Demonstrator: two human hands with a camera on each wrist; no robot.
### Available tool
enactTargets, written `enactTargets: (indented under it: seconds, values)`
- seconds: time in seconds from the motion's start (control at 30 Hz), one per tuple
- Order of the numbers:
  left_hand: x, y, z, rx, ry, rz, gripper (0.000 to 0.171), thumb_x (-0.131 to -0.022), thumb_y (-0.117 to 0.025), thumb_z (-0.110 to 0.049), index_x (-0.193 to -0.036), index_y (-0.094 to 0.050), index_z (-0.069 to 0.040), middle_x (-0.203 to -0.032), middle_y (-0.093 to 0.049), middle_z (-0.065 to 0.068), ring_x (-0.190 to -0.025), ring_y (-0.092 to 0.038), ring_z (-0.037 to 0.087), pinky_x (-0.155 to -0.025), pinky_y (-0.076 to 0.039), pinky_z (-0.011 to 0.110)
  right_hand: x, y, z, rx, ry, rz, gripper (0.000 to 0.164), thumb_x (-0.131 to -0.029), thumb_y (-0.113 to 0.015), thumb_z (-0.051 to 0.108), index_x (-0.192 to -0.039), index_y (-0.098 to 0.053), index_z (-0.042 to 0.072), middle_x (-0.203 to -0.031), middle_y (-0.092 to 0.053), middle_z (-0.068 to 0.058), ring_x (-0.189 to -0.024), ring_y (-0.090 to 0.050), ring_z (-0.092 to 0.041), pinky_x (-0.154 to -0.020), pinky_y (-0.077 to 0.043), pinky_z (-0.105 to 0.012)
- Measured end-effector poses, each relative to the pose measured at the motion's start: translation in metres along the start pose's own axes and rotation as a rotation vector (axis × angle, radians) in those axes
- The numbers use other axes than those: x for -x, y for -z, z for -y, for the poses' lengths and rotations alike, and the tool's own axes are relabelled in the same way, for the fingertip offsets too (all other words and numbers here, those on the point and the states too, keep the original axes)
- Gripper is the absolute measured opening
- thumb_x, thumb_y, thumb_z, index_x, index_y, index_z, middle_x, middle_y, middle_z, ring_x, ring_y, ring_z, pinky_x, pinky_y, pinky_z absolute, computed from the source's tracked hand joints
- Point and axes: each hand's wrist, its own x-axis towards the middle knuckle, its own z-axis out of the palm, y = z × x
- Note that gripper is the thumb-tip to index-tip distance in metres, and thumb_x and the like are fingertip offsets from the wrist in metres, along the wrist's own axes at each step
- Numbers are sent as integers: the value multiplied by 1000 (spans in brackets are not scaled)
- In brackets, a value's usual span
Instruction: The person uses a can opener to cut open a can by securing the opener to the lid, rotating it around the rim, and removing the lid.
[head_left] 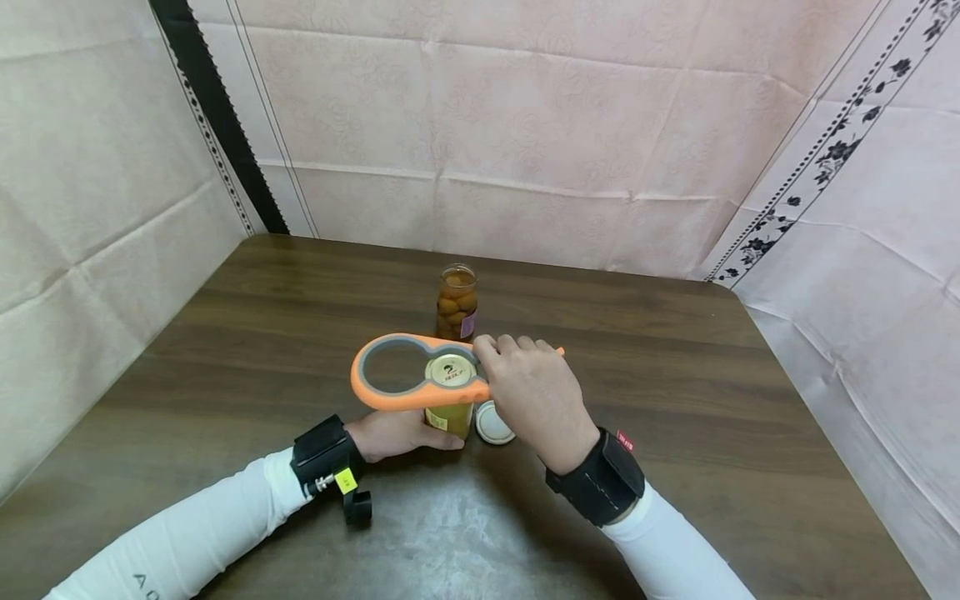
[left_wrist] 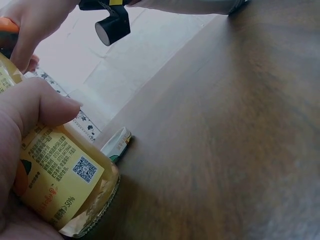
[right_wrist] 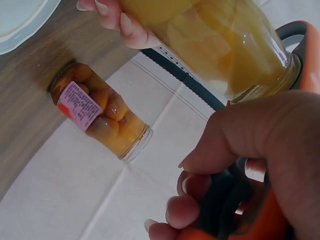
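A glass jar of yellow fruit pieces (head_left: pixel 448 419) stands on the table, and my left hand (head_left: pixel 397 433) holds it low around its side. The left wrist view shows my thumb (left_wrist: pixel 57 106) across its yellow label (left_wrist: pixel 62 172). My right hand (head_left: pixel 534 398) grips the handles of an orange jar opener (head_left: pixel 420 399) with grey-lined loops. The smaller loop, close to my fingers, surrounds the jar's pale lid (head_left: pixel 452 369), while the larger loop extends left. Curled fingers (right_wrist: pixel 182 212) and thumb wrap the handles in the right wrist view.
Behind the opener stands a lidless glass jar of brown round fruit (head_left: pixel 456 304) with a purple label. A loose white lid (head_left: pixel 492 422) lies right of the held jar. Pale patterned cloth (head_left: pixel 525 125) hangs around the brown wooden table (head_left: pixel 300 333).
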Motion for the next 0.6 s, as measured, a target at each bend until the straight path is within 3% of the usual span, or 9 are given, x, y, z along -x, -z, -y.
enactTargets:
  seconds: [0.3,0.6]
  values:
    - [-1,0,-1,9,-49,-25,83,-82,-84,-7,-151,-44,-29,-152,-47,-7,-134,-46,10,-111,-39,27,-1,-1,-1,-2,-1,0,16,-91,-72,8,-103,-61,8,-77,-66,-4,-66,-63,-18,-58,-48,-28]
    - [-2,2,2,-7,-110,-29,85,-81,-84,-9,-152,-40,-26,-152,-48,-6,-134,-47,11,-113,-39,28,-2,-6,-3,-6,1,-32,14,-92,-70,6,-102,-61,10,-76,-63,-2,-67,-63,-17,-58,-46,-27]
